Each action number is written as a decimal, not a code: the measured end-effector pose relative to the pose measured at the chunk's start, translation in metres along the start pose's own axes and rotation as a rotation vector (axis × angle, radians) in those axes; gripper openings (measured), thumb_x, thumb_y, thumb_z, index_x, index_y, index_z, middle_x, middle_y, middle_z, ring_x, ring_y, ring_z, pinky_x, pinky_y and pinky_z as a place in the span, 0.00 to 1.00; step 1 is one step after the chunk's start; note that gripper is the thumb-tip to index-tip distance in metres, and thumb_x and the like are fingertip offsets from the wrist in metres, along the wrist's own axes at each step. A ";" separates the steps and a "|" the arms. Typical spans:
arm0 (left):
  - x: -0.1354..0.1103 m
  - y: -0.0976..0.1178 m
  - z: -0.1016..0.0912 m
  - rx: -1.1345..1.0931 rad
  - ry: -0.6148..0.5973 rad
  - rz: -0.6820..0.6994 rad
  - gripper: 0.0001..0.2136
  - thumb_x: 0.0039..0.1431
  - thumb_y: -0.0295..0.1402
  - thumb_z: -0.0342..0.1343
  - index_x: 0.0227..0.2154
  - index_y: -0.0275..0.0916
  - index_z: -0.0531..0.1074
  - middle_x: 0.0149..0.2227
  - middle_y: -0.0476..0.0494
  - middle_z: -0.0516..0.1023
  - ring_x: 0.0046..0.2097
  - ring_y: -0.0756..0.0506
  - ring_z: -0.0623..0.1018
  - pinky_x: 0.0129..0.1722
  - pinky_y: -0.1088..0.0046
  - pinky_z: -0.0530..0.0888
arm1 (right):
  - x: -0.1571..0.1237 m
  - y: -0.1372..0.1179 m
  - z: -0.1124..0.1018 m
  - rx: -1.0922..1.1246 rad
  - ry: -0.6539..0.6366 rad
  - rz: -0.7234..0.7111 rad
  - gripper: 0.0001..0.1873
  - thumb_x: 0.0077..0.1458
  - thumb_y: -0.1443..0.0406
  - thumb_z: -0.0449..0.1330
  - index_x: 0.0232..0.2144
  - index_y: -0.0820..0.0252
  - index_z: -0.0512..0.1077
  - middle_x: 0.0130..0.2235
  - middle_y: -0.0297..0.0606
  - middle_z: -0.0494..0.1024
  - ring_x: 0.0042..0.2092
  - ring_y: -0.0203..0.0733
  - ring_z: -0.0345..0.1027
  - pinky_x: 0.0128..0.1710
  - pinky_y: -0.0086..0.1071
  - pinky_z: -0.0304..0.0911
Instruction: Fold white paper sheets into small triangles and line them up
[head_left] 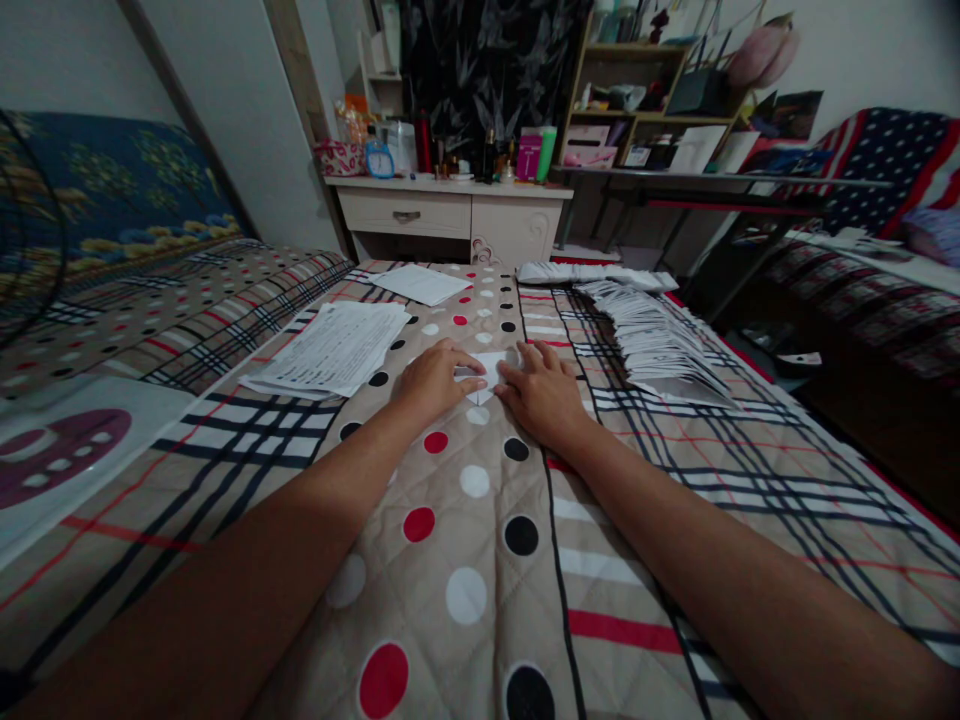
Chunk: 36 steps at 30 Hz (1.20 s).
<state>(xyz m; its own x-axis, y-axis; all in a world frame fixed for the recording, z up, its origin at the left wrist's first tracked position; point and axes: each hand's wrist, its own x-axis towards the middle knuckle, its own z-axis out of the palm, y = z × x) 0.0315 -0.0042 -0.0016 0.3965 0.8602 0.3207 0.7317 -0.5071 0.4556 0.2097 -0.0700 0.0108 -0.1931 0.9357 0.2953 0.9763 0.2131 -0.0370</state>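
Note:
Both my hands rest on a small folded white paper (486,374) lying on the quilted bedspread (480,560). My left hand (433,380) presses down on the paper's left side with its fingers curled over it. My right hand (541,392) lies on the paper's right side, fingers stretched forward and flat on it. Most of the paper is hidden under the hands.
A stack of printed sheets (334,348) lies to the left, another sheet (420,283) farther back. A long row of folded white papers (651,338) runs along the right. A white bedside drawer unit (450,212) and cluttered shelves (637,95) stand beyond the bed.

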 end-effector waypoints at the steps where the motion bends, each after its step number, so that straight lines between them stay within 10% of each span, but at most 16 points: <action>1: 0.001 -0.003 0.001 -0.031 -0.015 -0.005 0.11 0.52 0.41 0.64 0.38 0.48 0.82 0.47 0.44 0.75 0.40 0.45 0.76 0.42 0.66 0.73 | -0.004 -0.007 -0.001 0.010 -0.010 -0.049 0.22 0.63 0.57 0.53 0.55 0.59 0.71 0.65 0.51 0.61 0.67 0.62 0.48 0.59 0.57 0.53; 5: 0.005 -0.014 0.002 -0.152 -0.068 0.005 0.12 0.51 0.38 0.65 0.40 0.46 0.82 0.47 0.43 0.73 0.45 0.44 0.76 0.48 0.67 0.73 | -0.015 -0.032 -0.004 0.055 -0.132 -0.156 0.29 0.65 0.57 0.51 0.60 0.76 0.64 0.64 0.63 0.62 0.66 0.58 0.54 0.64 0.50 0.49; 13: 0.004 -0.014 -0.004 -0.192 -0.129 0.034 0.14 0.51 0.33 0.65 0.43 0.44 0.81 0.47 0.41 0.73 0.49 0.43 0.75 0.54 0.65 0.71 | -0.005 -0.015 0.000 0.080 -0.142 -0.043 0.40 0.63 0.47 0.48 0.62 0.77 0.59 0.66 0.65 0.56 0.68 0.60 0.48 0.65 0.53 0.46; 19: 0.006 -0.014 -0.009 -0.229 -0.164 0.008 0.13 0.53 0.30 0.61 0.43 0.40 0.81 0.47 0.40 0.75 0.50 0.43 0.75 0.53 0.66 0.72 | -0.021 -0.023 -0.005 0.187 -0.183 -0.285 0.47 0.61 0.43 0.48 0.65 0.79 0.54 0.67 0.63 0.52 0.69 0.59 0.44 0.66 0.50 0.45; 25: 0.007 -0.017 -0.010 -0.237 -0.153 -0.051 0.16 0.52 0.27 0.60 0.46 0.39 0.79 0.47 0.41 0.78 0.40 0.47 0.77 0.45 0.68 0.74 | -0.011 -0.018 -0.006 0.206 -0.169 -0.235 0.40 0.62 0.45 0.48 0.63 0.71 0.59 0.66 0.58 0.57 0.69 0.56 0.48 0.65 0.53 0.47; 31: 0.009 -0.021 -0.004 -0.035 0.116 -0.170 0.10 0.52 0.32 0.63 0.39 0.40 0.80 0.41 0.42 0.80 0.38 0.46 0.77 0.42 0.68 0.74 | -0.006 -0.007 -0.002 0.305 -0.192 -0.377 0.34 0.65 0.47 0.45 0.64 0.63 0.59 0.67 0.51 0.57 0.69 0.51 0.48 0.65 0.53 0.47; 36: 0.005 -0.023 -0.009 0.169 0.176 -0.269 0.09 0.54 0.33 0.61 0.39 0.45 0.80 0.42 0.42 0.78 0.42 0.41 0.76 0.42 0.65 0.73 | 0.008 0.010 0.006 0.187 -0.111 -0.123 0.24 0.67 0.56 0.48 0.57 0.65 0.66 0.65 0.53 0.62 0.66 0.51 0.54 0.62 0.48 0.53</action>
<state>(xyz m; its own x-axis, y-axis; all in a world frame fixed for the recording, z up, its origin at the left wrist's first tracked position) 0.0111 0.0109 -0.0029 0.0862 0.9318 0.3525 0.8839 -0.2348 0.4044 0.2178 -0.0585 0.0068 -0.3287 0.9225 0.2026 0.9119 0.3658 -0.1862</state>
